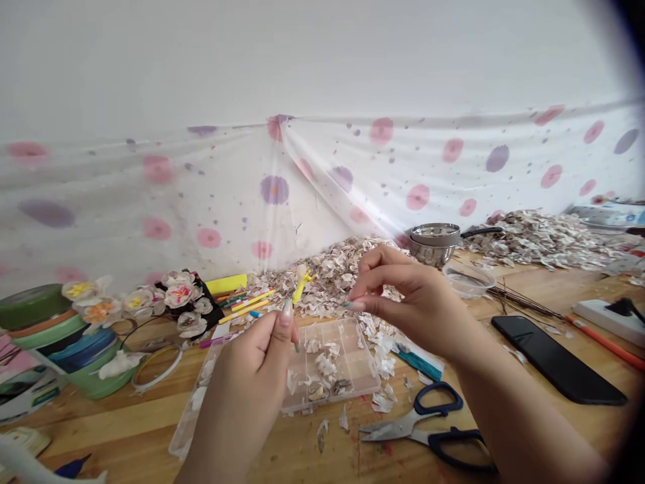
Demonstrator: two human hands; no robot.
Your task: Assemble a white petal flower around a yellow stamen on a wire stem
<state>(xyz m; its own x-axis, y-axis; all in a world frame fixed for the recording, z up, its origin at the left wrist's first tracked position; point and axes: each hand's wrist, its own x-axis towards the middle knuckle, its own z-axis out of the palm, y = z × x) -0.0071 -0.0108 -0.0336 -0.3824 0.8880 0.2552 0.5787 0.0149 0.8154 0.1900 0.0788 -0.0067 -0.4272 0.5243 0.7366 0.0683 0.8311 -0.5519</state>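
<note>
Pinched between the thumb and fingers of my left hand (pixel 267 356) is a small yellow flower centre (pixel 301 286), held upright above a clear compartment box (pixel 365 376). My right hand (pixel 398 289) is to its right, apart from it, with thumb and index finger pressed together; what they hold, if anything, is too small to make out. White and grey petal flakes lie in the box. Behind both hands is a large heap of pale flakes (pixel 332 272).
Blue-handled scissors (pixel 413 423) lie at the front, right of centre. A black phone (pixel 554 359) and a power strip (pixel 609 319) are at the right. Metal bowls (pixel 434 242) stand behind. Finished flowers (pixel 181 292) and stacked green tubs (pixel 65 343) are at the left.
</note>
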